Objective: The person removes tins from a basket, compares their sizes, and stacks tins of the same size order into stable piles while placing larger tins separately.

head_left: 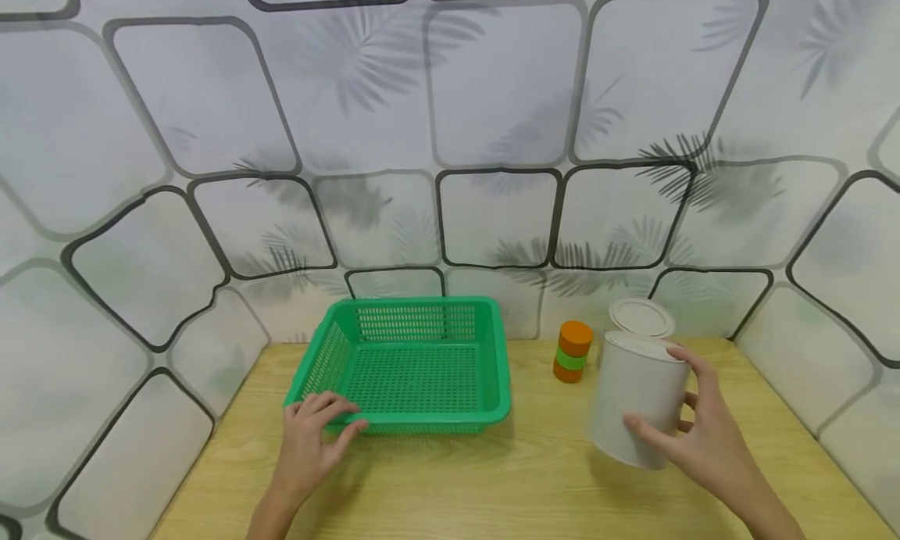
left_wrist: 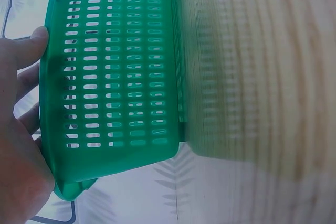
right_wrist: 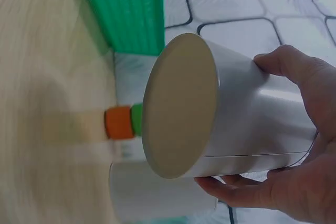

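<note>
My left hand (head_left: 312,438) grips the front left rim of a green plastic basket (head_left: 422,419), its fingers over the edge and the thumb in front. The basket's slotted wall (left_wrist: 113,77) fills much of the left wrist view. My right hand (head_left: 703,438) holds a white cylindrical canister (head_left: 636,399), thumb on the near side and fingers round the far side. The canister is tilted, and its tan bottom (right_wrist: 181,108) shows in the right wrist view, lifted off the table. Behind it stands a second white canister (head_left: 641,318), mostly hidden in the head view.
A small orange jar with a green band (head_left: 571,352) stands between the basket and the canisters. The wooden table (head_left: 492,485) meets patterned cloth walls (head_left: 499,212) at the back and both sides.
</note>
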`<action>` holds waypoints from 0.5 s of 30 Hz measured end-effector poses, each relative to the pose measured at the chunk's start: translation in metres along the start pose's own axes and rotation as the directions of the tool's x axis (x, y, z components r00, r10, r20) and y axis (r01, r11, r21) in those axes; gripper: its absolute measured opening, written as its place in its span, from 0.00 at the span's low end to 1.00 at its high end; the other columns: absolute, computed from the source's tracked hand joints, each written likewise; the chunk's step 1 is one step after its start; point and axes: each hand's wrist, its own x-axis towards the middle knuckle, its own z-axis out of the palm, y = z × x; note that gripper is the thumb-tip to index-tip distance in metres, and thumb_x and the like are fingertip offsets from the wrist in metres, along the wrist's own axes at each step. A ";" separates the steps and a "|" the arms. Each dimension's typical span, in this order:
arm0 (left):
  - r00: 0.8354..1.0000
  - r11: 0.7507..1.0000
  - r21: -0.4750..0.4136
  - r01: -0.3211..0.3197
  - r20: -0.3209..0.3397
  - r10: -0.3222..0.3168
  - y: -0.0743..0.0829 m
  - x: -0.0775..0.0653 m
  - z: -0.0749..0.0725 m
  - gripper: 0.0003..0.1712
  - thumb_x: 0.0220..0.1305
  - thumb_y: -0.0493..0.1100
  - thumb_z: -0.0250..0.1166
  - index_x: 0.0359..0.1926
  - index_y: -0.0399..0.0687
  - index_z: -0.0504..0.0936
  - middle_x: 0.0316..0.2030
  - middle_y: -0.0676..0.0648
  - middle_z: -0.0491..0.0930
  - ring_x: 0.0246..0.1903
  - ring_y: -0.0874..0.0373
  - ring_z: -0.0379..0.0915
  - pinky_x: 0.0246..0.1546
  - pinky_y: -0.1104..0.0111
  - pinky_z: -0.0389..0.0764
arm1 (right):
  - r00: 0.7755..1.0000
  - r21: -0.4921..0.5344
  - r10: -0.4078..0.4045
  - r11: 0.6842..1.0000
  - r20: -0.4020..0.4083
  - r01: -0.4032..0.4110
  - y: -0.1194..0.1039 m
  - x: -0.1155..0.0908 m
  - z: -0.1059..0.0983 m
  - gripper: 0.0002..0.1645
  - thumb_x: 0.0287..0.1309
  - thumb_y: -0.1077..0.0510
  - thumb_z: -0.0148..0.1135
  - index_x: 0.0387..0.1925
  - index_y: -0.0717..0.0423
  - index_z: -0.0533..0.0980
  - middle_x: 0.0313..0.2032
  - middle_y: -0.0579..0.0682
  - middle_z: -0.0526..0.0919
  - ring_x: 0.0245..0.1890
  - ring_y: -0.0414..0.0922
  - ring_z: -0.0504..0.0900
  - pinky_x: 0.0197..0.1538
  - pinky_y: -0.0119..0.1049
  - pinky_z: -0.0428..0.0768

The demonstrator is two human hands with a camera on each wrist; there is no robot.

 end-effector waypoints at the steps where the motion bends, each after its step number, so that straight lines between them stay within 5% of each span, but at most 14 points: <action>1: 1.000 1.000 0.002 0.000 -0.001 0.000 0.000 0.000 0.000 0.13 0.46 0.42 0.81 0.35 0.48 0.88 0.35 0.57 0.83 0.36 0.56 0.74 0.41 0.55 0.57 | 1.000 -0.020 -0.012 1.000 -0.019 0.012 0.005 -0.002 -0.002 0.67 0.46 0.63 0.83 0.78 0.51 0.49 0.70 0.64 0.57 0.49 0.80 0.74 0.32 0.50 0.84; 15: 1.000 1.000 0.001 -0.008 -0.009 0.009 0.001 0.001 0.001 0.12 0.47 0.43 0.80 0.35 0.51 0.88 0.35 0.58 0.83 0.37 0.55 0.74 0.40 0.56 0.56 | 0.978 -0.218 -0.157 0.968 -0.134 0.126 0.058 -0.015 -0.006 0.65 0.29 0.66 0.87 0.70 0.65 0.59 0.71 0.76 0.56 0.53 0.72 0.70 0.32 0.60 0.79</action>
